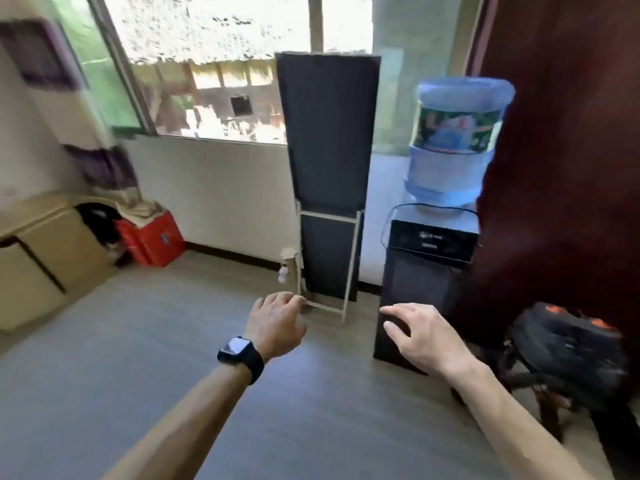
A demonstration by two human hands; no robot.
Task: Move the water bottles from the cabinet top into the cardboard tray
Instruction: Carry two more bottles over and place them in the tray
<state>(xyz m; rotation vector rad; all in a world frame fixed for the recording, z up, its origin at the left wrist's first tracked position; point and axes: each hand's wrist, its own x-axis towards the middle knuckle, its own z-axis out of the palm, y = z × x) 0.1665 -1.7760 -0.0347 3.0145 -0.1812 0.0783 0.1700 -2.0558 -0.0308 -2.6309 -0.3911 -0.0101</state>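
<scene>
Head view shows both my arms stretched out over the grey wood-look floor (138, 358), and neither hand carries anything. My left hand (275, 323), with the black smartwatch (240, 353) on its wrist, has its fingers loosely curled around nothing. My right hand (426, 337) has its fingers spread and slightly bent, also empty, in front of the black water dispenser (426, 271) with the large blue water jug (453, 143) on top.

I see no small water bottles and no cardboard tray anywhere in view, so I cannot say where they are or how many sit in the tray. A tan wooden cabinet (52, 251) stands at the far left, well apart from my hands, with a dark bag-like heap (100, 220) on it, too blurred to read. Whether it is the cabinet meant, I cannot tell. My judgement is that I am between carries or have not yet started, and any bottles left need finding first.
</scene>
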